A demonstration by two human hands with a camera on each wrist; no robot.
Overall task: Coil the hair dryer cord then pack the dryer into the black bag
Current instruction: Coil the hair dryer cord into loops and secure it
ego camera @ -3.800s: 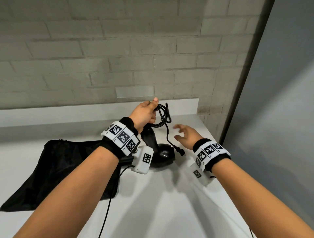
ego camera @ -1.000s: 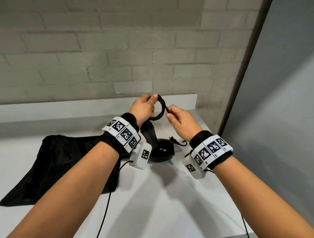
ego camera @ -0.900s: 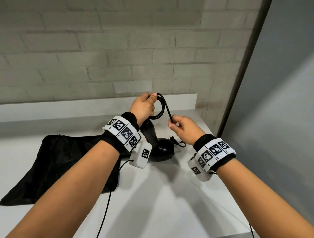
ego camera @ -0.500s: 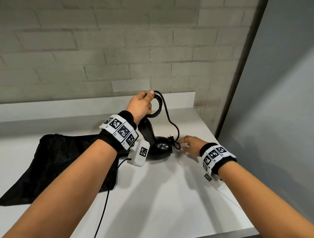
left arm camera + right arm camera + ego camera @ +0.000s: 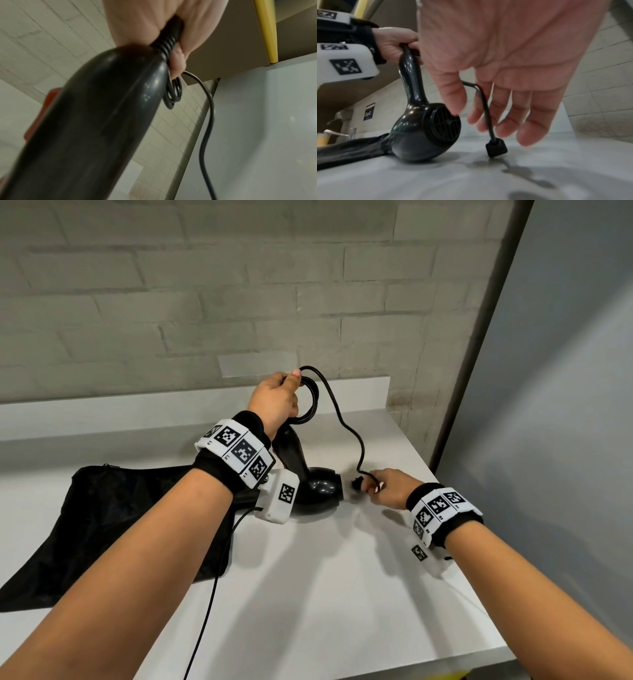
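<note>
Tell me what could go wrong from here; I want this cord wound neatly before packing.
1. The left hand grips the loops and the dryer handle end together; the loops could slip loose.
2. The right hand holds the cord loosely near the plug; the plug may drop away.
3. The dryer rests tilted on the counter beside the bag and could roll.

We see a glossy black plastic dryer (image 5: 412, 138), a matt cloth bag (image 5: 102, 518) and a smooth white counter (image 5: 308, 611).
</note>
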